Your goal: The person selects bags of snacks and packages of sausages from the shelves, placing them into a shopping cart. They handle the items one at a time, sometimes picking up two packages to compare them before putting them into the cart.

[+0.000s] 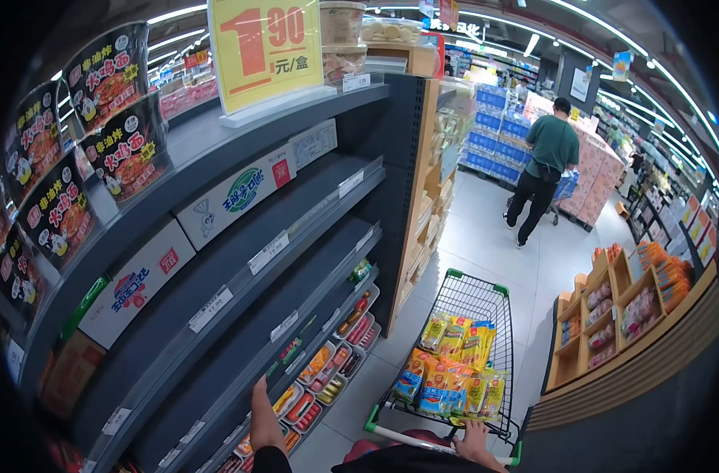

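Observation:
My left hand point(261, 400) is at the edge of a lower dark shelf point(241, 347), beside green packets point(284, 356) on it. Most of its fingers are hidden, so I cannot make out whether it holds anything. My right hand point(474, 443) grips the pale handle point(410, 436) of a shopping cart point(507, 339) with green corners. Inside the cart lie several bright snack bags: yellow bags point(452, 337) toward the far end, and blue-and-orange bags point(442, 386) closer to the handle.
Black noodle cups point(111, 79) and a yellow price sign point(265, 51) stand on the top shelf. White trays of packaged food point(312, 386) sit low down. A wooden display point(611, 315) flanks the cart's right. Farther up the tiled aisle point(485, 229) walks a person in green point(550, 146).

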`<action>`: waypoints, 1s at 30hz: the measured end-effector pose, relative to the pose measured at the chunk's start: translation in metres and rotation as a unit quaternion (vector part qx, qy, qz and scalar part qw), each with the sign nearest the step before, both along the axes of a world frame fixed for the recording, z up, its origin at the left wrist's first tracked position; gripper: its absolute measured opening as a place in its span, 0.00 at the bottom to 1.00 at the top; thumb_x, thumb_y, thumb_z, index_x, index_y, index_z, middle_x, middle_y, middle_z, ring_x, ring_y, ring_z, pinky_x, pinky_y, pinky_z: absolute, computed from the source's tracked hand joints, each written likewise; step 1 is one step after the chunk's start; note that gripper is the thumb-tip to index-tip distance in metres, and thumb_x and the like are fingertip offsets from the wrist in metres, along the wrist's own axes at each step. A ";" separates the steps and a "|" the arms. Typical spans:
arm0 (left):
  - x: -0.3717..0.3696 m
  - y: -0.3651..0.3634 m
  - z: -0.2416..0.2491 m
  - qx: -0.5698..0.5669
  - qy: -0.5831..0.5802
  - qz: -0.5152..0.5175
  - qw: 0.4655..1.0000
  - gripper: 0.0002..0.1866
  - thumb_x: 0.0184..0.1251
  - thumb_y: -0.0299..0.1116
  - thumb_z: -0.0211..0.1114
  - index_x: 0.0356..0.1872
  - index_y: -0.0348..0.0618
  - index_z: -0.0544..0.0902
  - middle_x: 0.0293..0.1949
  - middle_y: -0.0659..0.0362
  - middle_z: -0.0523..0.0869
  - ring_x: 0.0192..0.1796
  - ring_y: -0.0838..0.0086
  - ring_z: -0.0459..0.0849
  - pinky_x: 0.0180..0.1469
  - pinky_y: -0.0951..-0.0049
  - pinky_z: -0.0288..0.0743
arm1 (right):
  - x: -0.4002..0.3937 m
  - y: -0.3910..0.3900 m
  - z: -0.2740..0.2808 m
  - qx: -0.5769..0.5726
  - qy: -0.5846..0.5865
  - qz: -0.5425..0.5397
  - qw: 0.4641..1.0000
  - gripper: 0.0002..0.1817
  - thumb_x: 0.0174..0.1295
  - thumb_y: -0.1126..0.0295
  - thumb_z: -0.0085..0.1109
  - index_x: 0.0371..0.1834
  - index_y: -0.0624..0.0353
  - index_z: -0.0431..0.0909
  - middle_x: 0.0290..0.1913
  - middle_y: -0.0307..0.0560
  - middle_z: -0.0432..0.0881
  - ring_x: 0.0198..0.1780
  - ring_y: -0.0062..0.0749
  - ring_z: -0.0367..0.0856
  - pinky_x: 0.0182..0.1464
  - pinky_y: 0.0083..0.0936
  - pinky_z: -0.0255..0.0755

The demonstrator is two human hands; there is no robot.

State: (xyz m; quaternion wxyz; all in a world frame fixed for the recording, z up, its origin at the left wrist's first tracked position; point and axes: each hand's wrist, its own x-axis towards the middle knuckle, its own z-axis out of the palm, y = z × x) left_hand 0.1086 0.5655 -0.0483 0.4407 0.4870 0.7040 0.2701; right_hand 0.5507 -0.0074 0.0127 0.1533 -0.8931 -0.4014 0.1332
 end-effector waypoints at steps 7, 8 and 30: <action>0.007 -0.017 0.020 -0.003 -0.093 0.023 0.995 0.35 0.76 0.50 0.68 0.72 0.31 0.77 0.73 0.50 0.79 0.71 0.62 0.78 0.72 0.61 0.71 | 0.001 0.004 -0.001 -0.007 0.015 -0.009 1.000 0.41 0.53 0.50 0.71 0.71 0.55 0.75 0.66 0.57 0.78 0.73 0.56 0.67 0.77 0.51 0.52; 0.008 -0.021 0.021 0.000 -0.112 0.034 0.993 0.35 0.75 0.49 0.69 0.72 0.31 0.77 0.73 0.51 0.79 0.70 0.62 0.79 0.72 0.61 0.71 | 0.002 0.003 -0.003 0.000 0.014 -0.007 1.000 0.41 0.53 0.50 0.71 0.72 0.55 0.75 0.66 0.57 0.78 0.73 0.56 0.67 0.77 0.51 0.52; 0.188 -0.286 0.159 -0.039 -0.431 -0.161 0.887 0.28 0.64 0.36 0.77 0.63 0.39 0.78 0.52 0.57 0.87 0.53 0.71 0.88 0.60 0.66 0.81 | -0.017 0.112 0.115 0.275 0.188 0.140 0.932 0.35 0.62 0.62 0.76 0.72 0.57 0.72 0.64 0.54 0.78 0.66 0.51 0.77 0.70 0.48 0.71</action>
